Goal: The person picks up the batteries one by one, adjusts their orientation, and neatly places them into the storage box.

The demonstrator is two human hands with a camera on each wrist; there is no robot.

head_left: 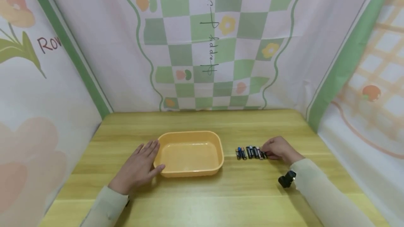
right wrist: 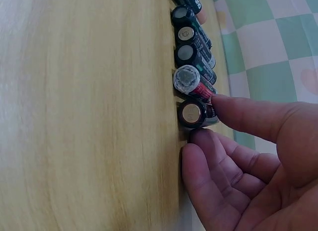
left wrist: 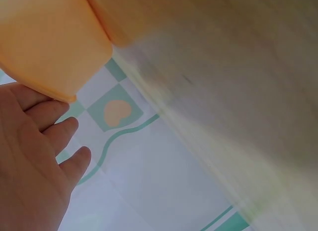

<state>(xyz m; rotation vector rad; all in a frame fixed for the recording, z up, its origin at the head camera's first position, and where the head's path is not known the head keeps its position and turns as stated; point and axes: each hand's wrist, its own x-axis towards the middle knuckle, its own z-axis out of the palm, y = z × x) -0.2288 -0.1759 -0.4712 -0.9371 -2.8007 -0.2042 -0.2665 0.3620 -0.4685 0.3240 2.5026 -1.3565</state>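
A yellow-orange plastic basin [head_left: 189, 173] sits on the table, its inside bare. My left hand [head_left: 137, 167] rests against its left end, fingers straight over the rim and thumb near the front corner; the left wrist view shows the fingertips touching the basin wall [left wrist: 54, 52]. To the right of the basin, several small batteries [head_left: 250, 152] lie side by side in a row. At the row's right end, my right hand [head_left: 280, 150] pinches the last battery [right wrist: 193, 113] between thumb and fingers. Beside that one lies a battery with a red label [right wrist: 188, 79].
The wooden table [head_left: 202, 202] has a patterned cloth backdrop [head_left: 176, 55] hanging behind its far edge, with more printed cloth at both sides. A black device [head_left: 286, 179] is on the right wrist.
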